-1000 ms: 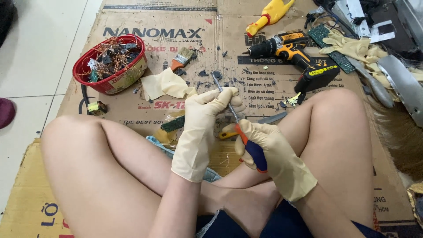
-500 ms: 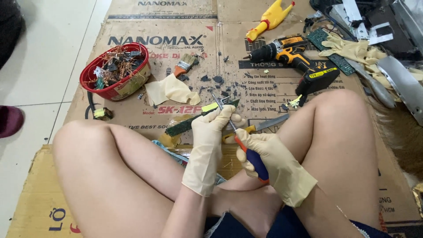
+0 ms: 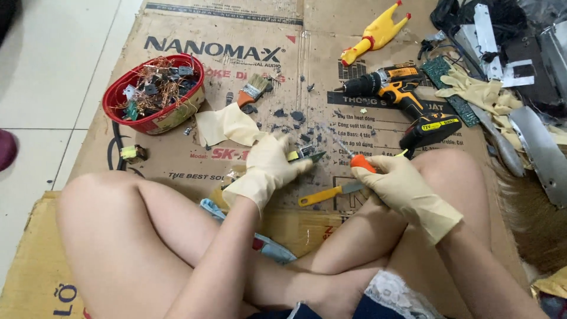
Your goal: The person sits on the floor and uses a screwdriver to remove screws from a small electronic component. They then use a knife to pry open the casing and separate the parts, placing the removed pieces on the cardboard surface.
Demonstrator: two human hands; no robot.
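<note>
Two gloved hands: both yours, held apart above the cardboard sheet (image 3: 177,165) you sit on cross-legged.
Right grip: your right hand (image 3: 397,184) is clenched around a screwdriver (image 3: 354,158) with an orange collar; its thin shaft points up and left, away from you, the tip blurred.
Left grip: your left hand (image 3: 269,168) is closed on a small dark part (image 3: 307,155) with a pointed end sticking out to the right past your fingertips; what kind of part it is I cannot tell for sure, as the glove hides most of it.
Between the hands: a yellow-handled tool (image 3: 328,194) lies flat on the cardboard, just below the gap, near your right hand.
Just beyond the hands: dark crumbs and small screws (image 3: 295,116) are scattered over the cardboard.
Left of them: a loose pale glove (image 3: 227,125) lies flat, with a small paintbrush (image 3: 251,91) just above it.
Far left: a red basket (image 3: 155,93) holds copper wire and small dark pieces; a small yellow block (image 3: 133,153) sits below it.
Right side: a yellow and black cordless drill (image 3: 401,94) lies near your right knee.
Top: a yellow rubber chicken (image 3: 378,32) lies beyond the drill.
Far right: another pair of pale gloves (image 3: 481,94) rests on a green circuit board, beside metal sheet parts (image 3: 540,150).
</note>
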